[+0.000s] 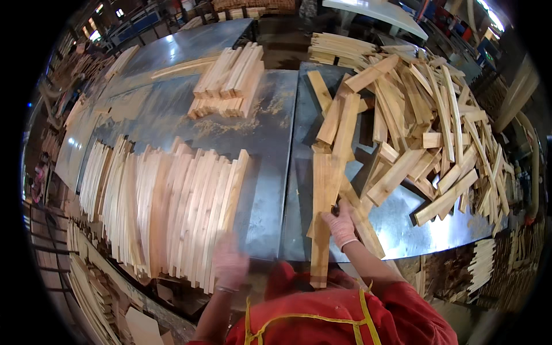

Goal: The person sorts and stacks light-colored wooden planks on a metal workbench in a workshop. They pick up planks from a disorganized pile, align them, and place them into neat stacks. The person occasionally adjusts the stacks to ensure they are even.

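Note:
My right hand [340, 224], in a pale glove, grips the right edge of a wooden board [321, 241]. That board points toward me and its near end juts past the table's front edge. Blurred by motion, my gloved left hand [231, 263] is at the near right end of a row of wooden strips [184, 213], which stand on edge side by side. Its fingers are too smeared to read. Beyond and to the right of my right hand lies a jumbled heap of loose boards [402, 121], some reaching close to that hand.
A stacked bundle of wooden strips [230, 80] sits farther back on the dark metal table [259, 190], with sawdust around it. A seam divides the tabletop between the row and the heap. More timber [483, 264] is stacked below at the right.

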`<state>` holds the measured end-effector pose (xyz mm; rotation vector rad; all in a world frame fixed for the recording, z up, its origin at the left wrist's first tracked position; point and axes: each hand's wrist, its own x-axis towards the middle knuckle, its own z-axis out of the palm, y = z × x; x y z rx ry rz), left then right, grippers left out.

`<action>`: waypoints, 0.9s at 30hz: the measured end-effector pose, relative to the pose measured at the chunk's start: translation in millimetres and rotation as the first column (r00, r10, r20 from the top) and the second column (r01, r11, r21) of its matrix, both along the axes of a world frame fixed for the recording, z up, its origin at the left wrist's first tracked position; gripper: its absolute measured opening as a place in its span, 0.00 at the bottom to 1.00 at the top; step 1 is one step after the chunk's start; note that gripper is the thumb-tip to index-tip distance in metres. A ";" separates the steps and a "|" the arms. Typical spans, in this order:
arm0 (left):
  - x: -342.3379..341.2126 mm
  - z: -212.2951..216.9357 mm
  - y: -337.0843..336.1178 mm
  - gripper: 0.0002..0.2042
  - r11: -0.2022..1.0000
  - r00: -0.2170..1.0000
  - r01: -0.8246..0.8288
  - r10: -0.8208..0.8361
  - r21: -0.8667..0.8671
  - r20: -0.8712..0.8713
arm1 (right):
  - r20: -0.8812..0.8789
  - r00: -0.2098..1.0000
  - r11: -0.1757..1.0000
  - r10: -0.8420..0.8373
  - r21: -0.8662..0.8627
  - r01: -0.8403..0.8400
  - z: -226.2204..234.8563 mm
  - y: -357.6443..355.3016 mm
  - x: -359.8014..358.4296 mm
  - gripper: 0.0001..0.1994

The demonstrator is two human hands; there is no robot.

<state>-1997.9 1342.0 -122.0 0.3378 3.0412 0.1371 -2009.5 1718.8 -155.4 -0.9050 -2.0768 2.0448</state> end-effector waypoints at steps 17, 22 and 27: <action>9.3 40.3 142.3 0.40 0.584 0.848 -0.443 0.026 0.680 0.530 | 0.167 0.986 0.885 -0.007 0.461 -0.072 11.8 88.3 -151.0 0.49; 5.3 25.1 76.1 0.39 0.136 0.726 -0.609 -0.302 0.782 0.618 | -0.134 0.958 0.825 0.252 -0.488 -0.286 37.0 -12.8 -28.3 0.44; -33.5 42.0 89.8 0.27 0.665 0.744 -0.540 0.090 0.517 0.662 | 0.156 0.259 0.264 0.953 -0.013 -0.964 7.4 -123.7 26.4 0.35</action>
